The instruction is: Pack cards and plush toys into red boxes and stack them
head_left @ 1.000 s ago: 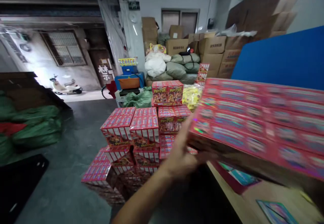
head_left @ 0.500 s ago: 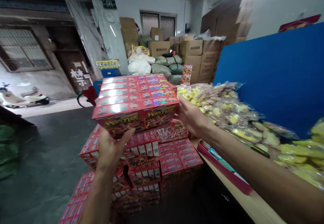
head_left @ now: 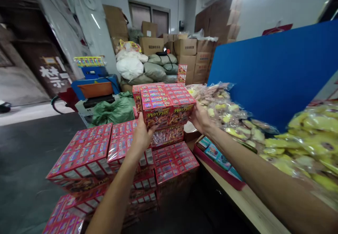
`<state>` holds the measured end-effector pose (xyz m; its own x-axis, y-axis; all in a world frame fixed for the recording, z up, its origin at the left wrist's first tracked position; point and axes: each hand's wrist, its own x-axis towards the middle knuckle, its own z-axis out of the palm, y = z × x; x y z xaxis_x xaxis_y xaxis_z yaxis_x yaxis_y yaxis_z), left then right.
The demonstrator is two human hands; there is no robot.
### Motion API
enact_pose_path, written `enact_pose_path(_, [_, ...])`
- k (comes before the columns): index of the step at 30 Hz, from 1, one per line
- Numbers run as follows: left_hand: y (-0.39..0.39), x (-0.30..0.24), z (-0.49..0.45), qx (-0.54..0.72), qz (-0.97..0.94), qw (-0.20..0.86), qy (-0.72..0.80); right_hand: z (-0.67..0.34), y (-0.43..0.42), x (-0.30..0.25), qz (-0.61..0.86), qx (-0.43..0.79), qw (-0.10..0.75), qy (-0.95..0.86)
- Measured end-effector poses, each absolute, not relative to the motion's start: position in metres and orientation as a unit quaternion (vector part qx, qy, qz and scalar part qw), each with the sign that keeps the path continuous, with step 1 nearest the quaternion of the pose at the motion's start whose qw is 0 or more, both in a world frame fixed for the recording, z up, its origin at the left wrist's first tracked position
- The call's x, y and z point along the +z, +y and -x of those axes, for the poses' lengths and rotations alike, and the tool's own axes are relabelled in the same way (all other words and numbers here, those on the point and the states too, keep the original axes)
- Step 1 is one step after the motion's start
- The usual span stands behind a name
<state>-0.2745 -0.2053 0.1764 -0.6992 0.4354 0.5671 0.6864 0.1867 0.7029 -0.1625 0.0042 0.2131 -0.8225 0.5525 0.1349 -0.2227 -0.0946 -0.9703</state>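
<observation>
Between my two hands is a red shrink-wrapped block of small printed boxes [head_left: 169, 102], with yellow lettering on its front. My left hand [head_left: 144, 133] grips its lower left corner, thumb along the front. On the right side, my right hand [head_left: 199, 117] presses against the block, its fingers partly hidden behind it. The block sits at the top of a red stack [head_left: 167, 137]; whether it rests there or hangs just above, I cannot tell. Nearer to me stand more red box packs [head_left: 175, 161], and to the left is another wide red pack [head_left: 83, 149].
To the right, a pink tray [head_left: 219, 163] of teal boxes lies on a wooden table [head_left: 253, 205], beside heaped yellow bagged items [head_left: 303, 149]. A blue panel [head_left: 271, 75] stands behind. Cartons [head_left: 186, 47] and sacks [head_left: 155, 66] fill the back; a green sack [head_left: 113, 110] is at left.
The held block has moved away from me and to the right, onto or over the back stack. My view has turned right, and the packs at left are now uncovered.
</observation>
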Motion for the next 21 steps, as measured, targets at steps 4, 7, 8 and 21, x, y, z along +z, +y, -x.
enact_pose_path(4, [-0.208, 0.182, 0.262, -0.457, 0.331, 0.112, -0.818, 0.146, 0.006, 0.206, 0.154, 0.728, 0.230, -0.627])
enact_pose_path(7, [-0.208, 0.184, 0.254, -0.433, 0.319, 0.105, -0.836, 0.135, 0.009, 0.211, 0.155, 0.740, 0.222, -0.617])
enact_pose_path(8, [-0.208, 0.185, 0.254, -0.431, 0.316, 0.109, -0.838, 0.134, 0.009, 0.214, 0.157, 0.739, 0.218, -0.618])
enact_pose_path(21, [-0.226, 0.175, 0.270, -0.475, 0.285, 0.179, -0.813, 0.156, -0.008, 0.199, 0.113, 0.711, 0.272, -0.639])
